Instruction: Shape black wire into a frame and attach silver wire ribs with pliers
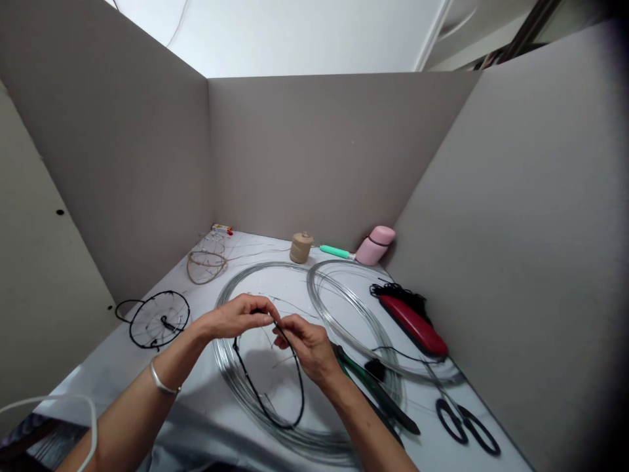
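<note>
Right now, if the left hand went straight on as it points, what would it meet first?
Likely the right hand, just ahead of the left hand, with both pinching the black loop. Contact between them is hard to judge.

No words, numbers or brands can be read. At about eleven o'clock on the worktop [196, 373], by the far corner, a small box [221, 227] shows pale and coloured patches, too tiny to tell whether they are lettering.
</note>
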`<state>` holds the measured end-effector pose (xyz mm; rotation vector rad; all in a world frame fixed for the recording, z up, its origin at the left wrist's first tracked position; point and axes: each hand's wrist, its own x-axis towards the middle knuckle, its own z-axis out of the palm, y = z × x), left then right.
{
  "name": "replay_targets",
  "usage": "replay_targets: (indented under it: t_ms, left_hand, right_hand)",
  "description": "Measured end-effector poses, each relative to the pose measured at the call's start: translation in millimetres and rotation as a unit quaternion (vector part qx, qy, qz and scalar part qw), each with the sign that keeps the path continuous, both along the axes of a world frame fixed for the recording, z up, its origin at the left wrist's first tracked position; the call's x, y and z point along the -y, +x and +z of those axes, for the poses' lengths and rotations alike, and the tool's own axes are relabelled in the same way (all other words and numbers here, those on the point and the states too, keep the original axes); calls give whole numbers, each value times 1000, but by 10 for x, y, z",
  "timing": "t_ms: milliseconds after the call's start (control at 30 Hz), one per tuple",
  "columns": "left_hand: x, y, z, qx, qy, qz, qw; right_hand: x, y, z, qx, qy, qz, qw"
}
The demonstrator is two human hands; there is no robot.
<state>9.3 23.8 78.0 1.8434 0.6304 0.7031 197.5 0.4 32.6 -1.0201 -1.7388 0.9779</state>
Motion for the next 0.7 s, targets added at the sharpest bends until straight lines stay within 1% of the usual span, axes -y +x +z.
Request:
replay_targets:
  t_ms: [33, 100, 200, 300, 400, 467, 533, 700]
  left_hand:
    - [10, 2, -1, 9, -6, -8, 1000]
    - [23, 7, 0, 11, 4, -14, 1000]
    - [27, 21, 3, -19, 40, 12, 999]
    - [32, 38, 16, -36, 55, 38, 997]
    - [43, 40, 42, -56, 88, 46, 993]
    - [48, 31, 58, -82, 124, 47, 988]
    - [49, 23, 62, -95, 142, 49, 984]
    - [44, 55, 25, -92, 138, 54, 985]
  right_hand:
    - [-3, -2, 3, -8, -7, -1, 1000]
    - [-8, -13, 10, -25, -23, -1, 999]
    - [-19, -38, 19, -54, -52, 1, 997]
    - [-38, -60, 34, -84, -87, 12, 993]
    - [-54, -69, 49, -107, -112, 24, 988]
    - [-57, -66, 47, -112, -121, 29, 986]
    - [-55, -53, 31, -109, -127, 30, 986]
    - [-41, 10, -66, -84, -154, 40, 984]
